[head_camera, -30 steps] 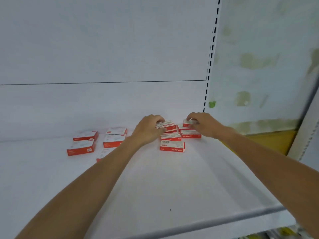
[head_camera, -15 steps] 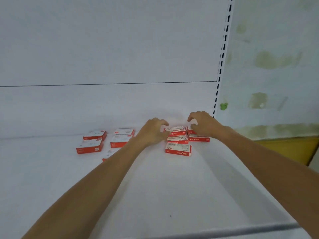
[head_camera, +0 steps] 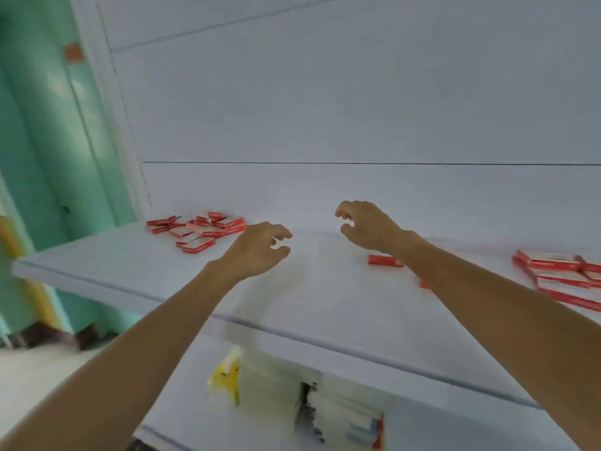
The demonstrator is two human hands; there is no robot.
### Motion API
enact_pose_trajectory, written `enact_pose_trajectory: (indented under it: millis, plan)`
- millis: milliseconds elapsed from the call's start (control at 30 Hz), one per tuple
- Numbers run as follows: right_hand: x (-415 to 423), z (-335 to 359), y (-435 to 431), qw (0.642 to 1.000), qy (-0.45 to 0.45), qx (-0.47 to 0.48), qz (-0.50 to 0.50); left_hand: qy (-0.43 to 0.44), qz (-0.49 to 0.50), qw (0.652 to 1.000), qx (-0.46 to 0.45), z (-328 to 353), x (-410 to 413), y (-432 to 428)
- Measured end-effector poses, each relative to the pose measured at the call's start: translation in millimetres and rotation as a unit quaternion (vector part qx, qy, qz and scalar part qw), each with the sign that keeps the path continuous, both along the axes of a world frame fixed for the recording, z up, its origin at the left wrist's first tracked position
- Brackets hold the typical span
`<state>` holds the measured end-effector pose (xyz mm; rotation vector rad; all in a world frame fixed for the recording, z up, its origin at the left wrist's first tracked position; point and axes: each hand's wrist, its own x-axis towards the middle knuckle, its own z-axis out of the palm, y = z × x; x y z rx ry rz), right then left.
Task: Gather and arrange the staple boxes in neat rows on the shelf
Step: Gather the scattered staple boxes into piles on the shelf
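below the front edge of the shelf (head_camera: 325,307) i see blurred packets (head_camera: 341,415). over the middle of the shelf my left hand (head_camera: 257,252) and right hand (head_camera: 367,226) are apart, fingers loosely curled, holding nothing. a single staple box (head_camera: 385,260) lies just beside the right wrist. a tidy group of boxes (head_camera: 559,271) sits at the right edge, and a loose pile of boxes (head_camera: 198,229) fills the far left corner.

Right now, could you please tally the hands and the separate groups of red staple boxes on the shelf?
Hands: 2, left hand and right hand, both empty.
Staple box groups: 3, left pile, boxes by the right forearm, right group.
Total: 5. Blur prevents counting single boxes.
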<state>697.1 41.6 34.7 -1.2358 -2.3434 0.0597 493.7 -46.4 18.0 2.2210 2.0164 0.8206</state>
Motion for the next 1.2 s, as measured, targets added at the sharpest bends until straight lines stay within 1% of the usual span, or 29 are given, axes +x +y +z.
enact_pose_trajectory:
  millis: [100, 233, 300, 467, 600, 733, 933, 1200]
  plan:
    - [-84, -10, -25, 0.998, -0.008, -0.011, 0.057, -0.022, 0.059, 0.998, 0.002, -5, -77, -40]
    - [-171, -23, -51, 0.994, -0.014, -0.018, 0.109, -0.023, 0.111, 0.994, 0.004, -13, -151, -87]
    - [-203, -27, -61, 0.992, -0.002, -0.031, 0.126, -0.023, 0.123, 0.992, 0.005, -18, -179, -105]
    - [-253, -29, -77, 0.986, -0.02, -0.034, 0.162, -0.028, 0.144, 0.989, -0.002, -25, -228, -122]
    - [-279, -29, -63, 0.986, -0.02, -0.036, 0.164, -0.045, 0.141, 0.989, 0.01, -36, -248, -108]
    - [-302, -29, -39, 0.986, -0.008, -0.051, 0.155, -0.045, 0.128, 0.991, 0.001, -48, -268, -84]
    - [-345, -25, 22, 0.99, -0.003, -0.045, 0.137, -0.035, 0.13, 0.991, 0.012, -44, -325, -25]
    - [-401, -13, 104, 0.991, 0.042, -0.028, 0.122, -0.03, 0.105, 0.994, 0.025, -38, -393, 58]
